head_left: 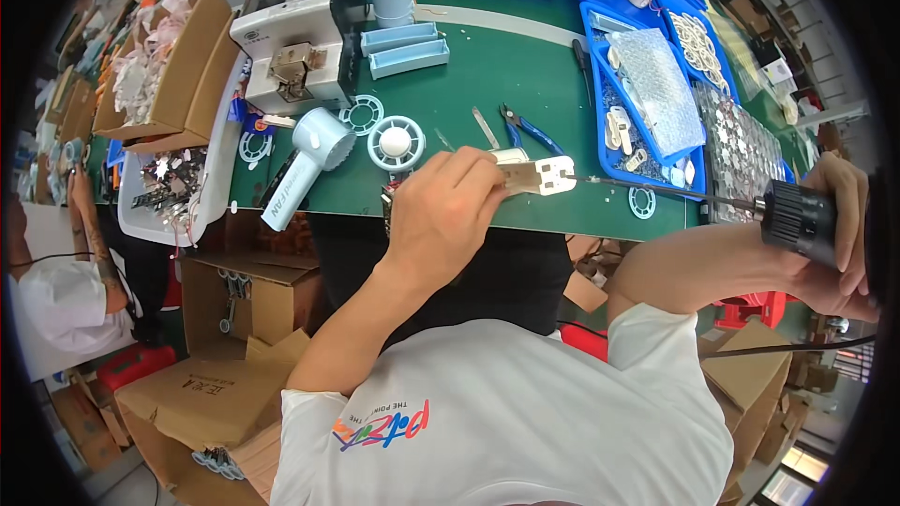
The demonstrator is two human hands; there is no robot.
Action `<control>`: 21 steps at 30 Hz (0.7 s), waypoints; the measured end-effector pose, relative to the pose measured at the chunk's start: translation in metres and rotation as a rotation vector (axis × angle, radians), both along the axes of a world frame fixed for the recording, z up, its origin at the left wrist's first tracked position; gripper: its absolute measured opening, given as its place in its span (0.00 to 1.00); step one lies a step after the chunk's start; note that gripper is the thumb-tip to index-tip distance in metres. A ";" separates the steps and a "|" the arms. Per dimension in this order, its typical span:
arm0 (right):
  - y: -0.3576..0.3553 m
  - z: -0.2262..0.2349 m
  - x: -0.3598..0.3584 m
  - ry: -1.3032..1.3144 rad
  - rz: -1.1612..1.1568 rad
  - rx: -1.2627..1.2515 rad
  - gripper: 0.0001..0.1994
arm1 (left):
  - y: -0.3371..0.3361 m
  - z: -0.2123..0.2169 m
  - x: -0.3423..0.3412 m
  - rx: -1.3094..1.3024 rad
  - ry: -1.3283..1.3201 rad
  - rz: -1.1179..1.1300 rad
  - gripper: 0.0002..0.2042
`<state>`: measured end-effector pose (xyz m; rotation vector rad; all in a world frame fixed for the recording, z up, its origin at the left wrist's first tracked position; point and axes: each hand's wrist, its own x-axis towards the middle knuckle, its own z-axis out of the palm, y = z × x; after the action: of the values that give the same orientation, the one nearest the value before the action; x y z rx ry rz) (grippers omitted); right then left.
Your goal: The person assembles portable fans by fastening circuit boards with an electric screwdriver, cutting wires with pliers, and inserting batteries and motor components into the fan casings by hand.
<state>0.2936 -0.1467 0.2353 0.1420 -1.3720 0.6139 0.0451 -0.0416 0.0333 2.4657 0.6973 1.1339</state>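
Note:
In my left hand is a small white plastic part, pinched near the front edge of the green table. My right hand wraps around a black electric screwdriver, held sideways at the far right. Its long thin bit points left, and the tip reaches the end of the white part; whether it sits in a screw is too small to tell. Just beyond my left hand lie blue-handled cutting pliers. A light blue handheld fan and a round fan grille with a white centre lie to the left.
Blue trays of small parts and bubble wrap stand on the right. A grey machine is at the back left, near light blue troughs. A white bin of parts and cardboard boxes stand left. Another person sits far left.

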 end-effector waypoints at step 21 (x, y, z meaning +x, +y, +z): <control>0.037 -0.025 -0.033 -0.456 -0.142 -0.318 0.22 | 0.000 -0.004 0.001 -0.033 -0.036 0.016 0.11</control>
<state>0.2605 -0.1101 0.2105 -0.3690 -1.6820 0.7651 0.0460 -0.0414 0.0298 2.4109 0.7209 1.1604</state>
